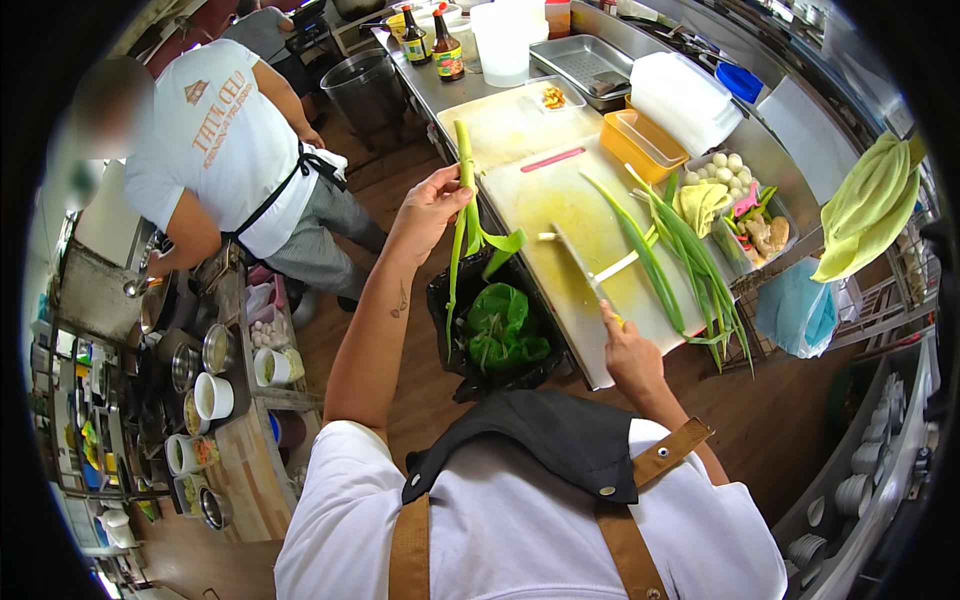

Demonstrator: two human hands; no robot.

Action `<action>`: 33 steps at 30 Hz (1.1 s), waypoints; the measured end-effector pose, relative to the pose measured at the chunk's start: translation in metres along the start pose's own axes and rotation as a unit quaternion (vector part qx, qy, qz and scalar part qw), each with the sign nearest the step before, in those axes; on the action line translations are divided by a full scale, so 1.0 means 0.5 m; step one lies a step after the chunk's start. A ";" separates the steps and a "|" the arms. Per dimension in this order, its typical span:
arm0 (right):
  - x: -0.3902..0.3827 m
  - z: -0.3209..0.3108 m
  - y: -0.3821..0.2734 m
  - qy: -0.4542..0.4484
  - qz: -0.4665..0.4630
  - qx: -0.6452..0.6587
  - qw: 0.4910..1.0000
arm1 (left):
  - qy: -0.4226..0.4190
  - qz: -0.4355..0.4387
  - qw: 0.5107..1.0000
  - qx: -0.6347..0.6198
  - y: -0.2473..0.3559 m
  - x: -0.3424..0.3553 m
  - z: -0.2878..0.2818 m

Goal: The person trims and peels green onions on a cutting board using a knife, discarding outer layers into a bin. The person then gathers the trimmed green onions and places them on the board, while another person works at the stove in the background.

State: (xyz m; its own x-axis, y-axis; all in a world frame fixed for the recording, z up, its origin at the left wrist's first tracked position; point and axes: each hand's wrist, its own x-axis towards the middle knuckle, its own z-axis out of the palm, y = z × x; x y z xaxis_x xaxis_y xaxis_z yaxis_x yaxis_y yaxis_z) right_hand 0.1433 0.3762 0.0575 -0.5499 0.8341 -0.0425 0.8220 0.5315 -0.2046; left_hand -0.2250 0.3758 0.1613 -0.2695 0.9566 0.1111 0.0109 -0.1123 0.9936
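My left hand (437,205) is closed on a long spring onion stalk (465,155), held upright at the board's left edge, its limp green leaves hanging over the black-lined bin (445,330). In my right hand (632,357) is the handle of a knife (577,258); its blade rests on or just above the white cutting board (530,200). A small white stub (547,236) lies at the blade's tip, and a white stem (616,267) lies to its right. More spring onions (693,262) spread across the right side of the board, green ends over its edge.
Behind the board stand a yellow container (642,140), a metal tray (585,65) and sauce bottles (447,55). A tub of vegetables (765,235) is at the right. At the left, a co-worker (225,140) stands by a counter with bowls (213,397). A green bag (500,325) lies in the bin.
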 end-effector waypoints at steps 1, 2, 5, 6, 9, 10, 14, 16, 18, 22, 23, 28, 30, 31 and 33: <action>0.007 -0.003 -0.010 0.004 -0.007 0.006 1.000 | 0.000 0.011 1.000 0.015 -0.001 0.002 -0.003; 0.011 -0.003 -0.015 0.006 -0.012 0.015 1.000 | -0.001 0.020 0.999 0.031 -0.005 0.001 -0.001; 0.038 -0.004 0.002 0.025 -0.012 0.028 0.999 | 0.013 0.044 0.997 0.068 -0.002 -0.011 -0.008; 0.045 0.000 0.021 0.033 -0.006 0.030 0.999 | 0.016 0.051 0.996 0.078 0.002 -0.018 -0.011; 0.054 -0.004 0.096 0.039 0.022 0.108 0.993 | 0.036 0.042 0.997 0.058 -0.002 -0.042 -0.030; 0.055 -0.009 0.127 0.036 0.025 0.167 0.985 | 0.043 0.043 0.997 0.044 -0.002 -0.050 -0.034; 0.040 -0.100 0.173 -0.027 0.101 0.239 0.965 | 0.041 0.022 0.997 0.062 -0.005 -0.086 -0.054; 0.031 -0.103 0.215 0.004 0.092 0.173 0.981 | 0.031 0.013 0.998 0.051 -0.008 -0.099 -0.054; 0.015 -0.138 0.215 0.013 0.120 0.130 0.984 | 0.024 0.001 0.998 0.053 -0.014 -0.114 -0.061; -0.015 -0.161 0.136 0.011 0.115 -0.056 0.992 | 0.045 -0.009 0.997 0.056 -0.018 -0.131 -0.063; -0.019 -0.132 0.133 0.054 0.077 -0.091 0.991 | 0.044 -0.007 0.998 0.052 -0.022 -0.128 -0.066; -0.017 -0.099 -0.003 0.010 0.015 -0.087 0.996 | 0.053 0.016 0.997 0.053 -0.029 -0.104 -0.056; -0.027 -0.093 -0.032 0.009 -0.027 -0.052 0.998 | 0.059 0.023 0.997 0.050 -0.036 -0.093 -0.050; -0.033 -0.098 -0.043 0.006 -0.046 -0.029 0.998 | 0.059 0.023 0.997 0.045 -0.039 -0.087 -0.046; -0.033 -0.088 -0.037 0.021 -0.091 0.032 0.995 | 0.057 0.025 0.997 0.034 -0.041 -0.077 -0.041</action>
State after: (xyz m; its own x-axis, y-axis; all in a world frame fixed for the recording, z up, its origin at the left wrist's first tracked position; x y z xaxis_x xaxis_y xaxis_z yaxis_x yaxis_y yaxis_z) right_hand 0.1439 0.3592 0.1050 -0.6807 0.7314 0.0407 0.6978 0.6643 -0.2679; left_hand -0.2347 0.3356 0.1363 -0.3750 0.9127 0.1622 0.0924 -0.1373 0.9862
